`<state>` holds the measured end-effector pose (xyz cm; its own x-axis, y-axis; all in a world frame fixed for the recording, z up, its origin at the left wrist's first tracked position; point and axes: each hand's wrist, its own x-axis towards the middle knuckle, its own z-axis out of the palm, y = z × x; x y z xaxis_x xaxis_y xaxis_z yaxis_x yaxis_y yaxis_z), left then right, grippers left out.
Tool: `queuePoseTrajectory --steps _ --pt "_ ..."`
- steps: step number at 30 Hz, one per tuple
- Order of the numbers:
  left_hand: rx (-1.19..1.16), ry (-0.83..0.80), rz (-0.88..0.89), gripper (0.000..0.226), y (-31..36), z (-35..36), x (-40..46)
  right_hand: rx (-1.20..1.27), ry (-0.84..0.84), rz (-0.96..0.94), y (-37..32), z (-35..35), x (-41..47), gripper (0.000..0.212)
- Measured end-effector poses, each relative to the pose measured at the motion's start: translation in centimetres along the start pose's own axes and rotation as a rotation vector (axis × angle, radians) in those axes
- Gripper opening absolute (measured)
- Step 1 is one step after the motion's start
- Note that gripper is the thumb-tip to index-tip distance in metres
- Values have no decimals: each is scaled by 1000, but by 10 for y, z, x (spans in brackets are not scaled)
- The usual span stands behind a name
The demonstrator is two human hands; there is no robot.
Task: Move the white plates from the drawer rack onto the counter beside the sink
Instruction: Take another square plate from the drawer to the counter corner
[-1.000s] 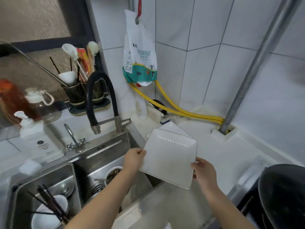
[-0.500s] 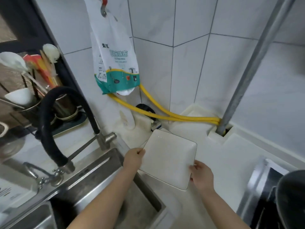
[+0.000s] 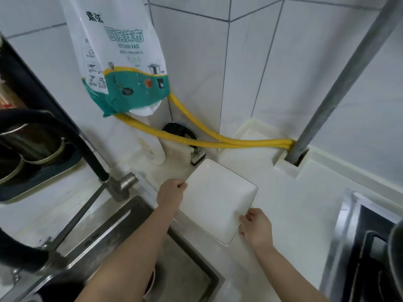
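Observation:
A square white plate (image 3: pixel 216 201) lies low over the white counter (image 3: pixel 290 210) just right of the sink (image 3: pixel 122 243); whether it rests on another plate below is hidden. My left hand (image 3: pixel 171 192) grips its left edge, thumb on the rim. My right hand (image 3: pixel 256 227) pinches its near right edge. The drawer rack is out of view.
A black faucet hose (image 3: pixel 72 138) and steel spout stand left of the plate. A hanging rag bag (image 3: pixel 122 59), yellow hoses (image 3: pixel 196 136) and a grey pipe (image 3: pixel 340 79) line the tiled wall. A stove with a dark pot (image 3: pixel 370 247) sits at right.
Both hands have carried the plate forward and down toward the counter beside the sink. The second plate seen beneath a second ago is now covered. The view has come closer.

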<state>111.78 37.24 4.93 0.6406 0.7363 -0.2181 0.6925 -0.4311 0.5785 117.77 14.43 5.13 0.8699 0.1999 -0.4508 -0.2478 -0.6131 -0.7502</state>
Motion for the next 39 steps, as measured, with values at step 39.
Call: queuePoseTrajectory --steps 39 --pt "-351 -40 -215 43 -6 24 -133 -544 -218 -300 18 -44 -60 22"
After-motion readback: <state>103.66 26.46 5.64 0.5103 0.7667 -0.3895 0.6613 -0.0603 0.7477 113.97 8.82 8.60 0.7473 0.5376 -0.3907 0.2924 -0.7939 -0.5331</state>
